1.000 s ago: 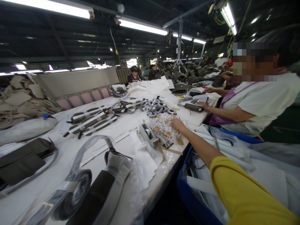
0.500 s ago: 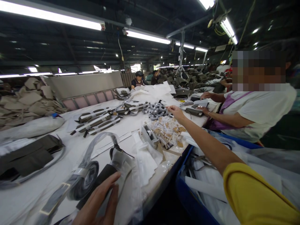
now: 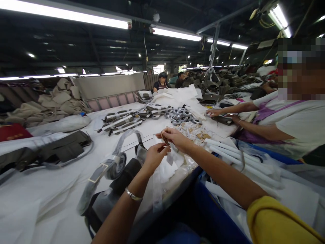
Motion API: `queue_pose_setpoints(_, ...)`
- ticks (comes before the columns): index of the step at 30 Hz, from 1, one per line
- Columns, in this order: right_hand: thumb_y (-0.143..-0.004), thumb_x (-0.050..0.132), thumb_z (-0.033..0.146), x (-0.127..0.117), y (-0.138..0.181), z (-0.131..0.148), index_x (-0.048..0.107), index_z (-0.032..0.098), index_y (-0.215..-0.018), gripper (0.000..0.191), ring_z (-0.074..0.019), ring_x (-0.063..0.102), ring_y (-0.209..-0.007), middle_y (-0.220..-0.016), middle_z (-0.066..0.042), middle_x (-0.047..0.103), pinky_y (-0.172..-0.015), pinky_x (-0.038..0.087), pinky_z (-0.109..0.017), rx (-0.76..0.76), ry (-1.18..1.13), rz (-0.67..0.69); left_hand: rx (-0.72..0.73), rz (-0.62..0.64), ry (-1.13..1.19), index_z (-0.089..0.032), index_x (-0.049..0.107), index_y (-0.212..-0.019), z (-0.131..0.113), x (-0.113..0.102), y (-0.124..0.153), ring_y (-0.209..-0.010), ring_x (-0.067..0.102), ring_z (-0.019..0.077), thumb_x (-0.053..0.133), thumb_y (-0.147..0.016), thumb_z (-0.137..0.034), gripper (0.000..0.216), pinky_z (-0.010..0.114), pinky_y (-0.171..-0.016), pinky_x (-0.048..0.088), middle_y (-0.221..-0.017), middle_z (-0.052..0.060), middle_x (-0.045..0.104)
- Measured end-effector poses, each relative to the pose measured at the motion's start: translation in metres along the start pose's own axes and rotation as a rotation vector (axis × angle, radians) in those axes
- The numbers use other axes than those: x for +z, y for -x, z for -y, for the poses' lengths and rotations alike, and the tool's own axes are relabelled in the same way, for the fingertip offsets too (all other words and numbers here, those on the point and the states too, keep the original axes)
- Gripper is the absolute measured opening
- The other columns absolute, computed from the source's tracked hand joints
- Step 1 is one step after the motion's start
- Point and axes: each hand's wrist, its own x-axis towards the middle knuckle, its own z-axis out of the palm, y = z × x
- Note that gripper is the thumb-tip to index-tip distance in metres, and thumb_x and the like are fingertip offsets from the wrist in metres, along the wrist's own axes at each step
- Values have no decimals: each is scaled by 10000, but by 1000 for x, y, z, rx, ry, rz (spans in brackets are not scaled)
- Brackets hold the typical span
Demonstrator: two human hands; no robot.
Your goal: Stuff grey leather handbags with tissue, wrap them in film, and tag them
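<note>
My left hand (image 3: pixel 154 156) and my right hand (image 3: pixel 173 137) meet above the near edge of the white table (image 3: pixel 50 189). Both pinch a small brown tag (image 3: pixel 164 139) between their fingertips. A pile of similar brown tags (image 3: pixel 195 130) lies just beyond my right hand. Below my hands lie white plastic bags (image 3: pixel 165 171). To the left rests a dark bag with a wrapped, coiled strap (image 3: pixel 113 166).
A person in a white shirt and purple apron (image 3: pixel 284 125) works at the right, hands on a dark item (image 3: pixel 223 118). Grey tape rolls (image 3: pixel 181 115) and wrapped straps (image 3: pixel 119 122) lie mid-table. A blue bin (image 3: pixel 223 217) with white rolls stands at my right. Other workers sit far back.
My right hand pulled back from the tag pile toward me with a tag. My left hand rose from the dark bag to meet it. The camera view shifted left.
</note>
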Motion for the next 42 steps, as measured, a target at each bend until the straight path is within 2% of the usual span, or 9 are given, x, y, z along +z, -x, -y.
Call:
queue_pose_setpoints(5, -793, 656, 405, 13, -24, -41, 575, 186, -831, 237, -131, 617, -616, -764, -28, 707, -566, 478, -239, 40, 106, -53, -107, -63, 75, -141, 739, -847, 25, -15, 14, -667, 589, 161, 746, -722, -463, 345, 272, -625, 433, -761, 76, 703)
queue_pose_setpoints(7, -749, 698, 355, 12, -36, -54, 601, 187, -861, 224, -126, 590, -581, -705, -2, 692, -537, 455, -229, 18, 156, -80, -136, -100, 120, -133, 724, -802, 35, -20, 15, -662, 576, 146, 755, -704, -490, 371, 271, -645, 437, -730, 67, 680)
queue_pose_setpoints(12, -690, 745, 239, -4, -54, -68, 662, 196, -1067, 388, -140, 627, -650, -688, 26, 717, -639, 490, -245, -22, 293, -122, -179, -172, 228, -138, 711, -832, 47, -28, 16, -682, 588, 143, 776, -644, -557, 464, 292, -703, 476, -746, 56, 665)
queue_pose_setpoints(16, -729, 711, 260, -15, -52, -68, 704, 172, -1038, 322, -150, 641, -634, -695, -1, 735, -605, 496, -247, -19, 364, -129, -199, -215, 268, -145, 725, -865, 47, -28, 15, -732, 627, 175, 762, -652, -565, 473, 321, -724, 497, -797, 84, 695)
queue_pose_setpoints(21, -796, 672, 332, -19, -35, -49, 708, 192, -1116, 351, -198, 696, -798, -875, -29, 767, -743, 545, -305, -82, 400, -99, -156, -295, 272, -160, 732, -807, 43, -25, 11, -857, 634, 201, 779, -645, -460, 344, 310, -785, 475, -858, 80, 710)
queue_pose_setpoints(24, -838, 647, 323, -24, -23, -32, 703, 225, -1144, 327, -214, 699, -901, -953, -20, 767, -872, 528, -339, -204, 479, -87, -108, -327, 299, -170, 720, -809, 35, -26, 9, -923, 629, 198, 760, -667, -425, 294, 311, -856, 460, -903, 67, 709)
queue_pose_setpoints(29, -858, 651, 322, -26, 0, -11, 687, 259, -1191, 340, -213, 711, -889, -945, 2, 768, -894, 520, -339, -343, 605, -123, -63, -242, 372, -171, 684, -822, 10, -34, 8, -943, 641, 196, 734, -700, -436, 296, 339, -919, 464, -929, 72, 707)
queue_pose_setpoints(36, -888, 662, 399, -11, 24, -3, 755, 275, -911, 157, -174, 700, -832, -910, 13, 758, -796, 509, -258, -485, 769, -202, -109, -24, 269, -149, 691, -1021, -25, -45, 9, -585, 521, 109, 686, -784, -567, 480, 278, -694, 501, -622, -18, 553)
queue_pose_setpoints(42, -908, 654, 409, -11, 30, -10, 718, 245, -945, 181, -146, 699, -758, -881, 6, 754, -718, 491, -232, -694, 931, -321, -188, 127, 217, -162, 619, -1155, -41, -46, 18, -544, 549, 93, 682, -793, -567, 546, 276, -617, 534, -736, -1, 611)
